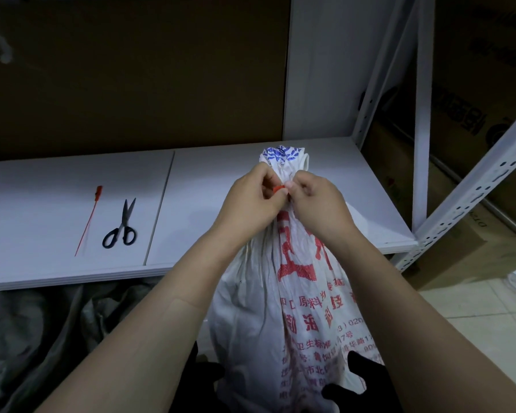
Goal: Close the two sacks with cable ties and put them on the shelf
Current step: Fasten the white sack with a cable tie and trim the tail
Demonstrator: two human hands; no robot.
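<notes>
A white sack (295,308) with red print stands upright in front of me, its neck bunched together. My left hand (256,198) and my right hand (319,201) meet at the neck, both pinching a red cable tie (279,189) wrapped there. Only the tie's small red head shows between my fingertips. A second red cable tie (89,219) lies flat on the white shelf (206,174) at the left. A grey sack (57,338) lies slumped on the floor under the shelf, at lower left.
Black-handled scissors (122,225) lie on the shelf beside the loose tie. White perforated shelf posts (423,114) rise at the right, with cardboard boxes (474,114) behind them. A brown board backs the shelf. Tiled floor shows at lower right.
</notes>
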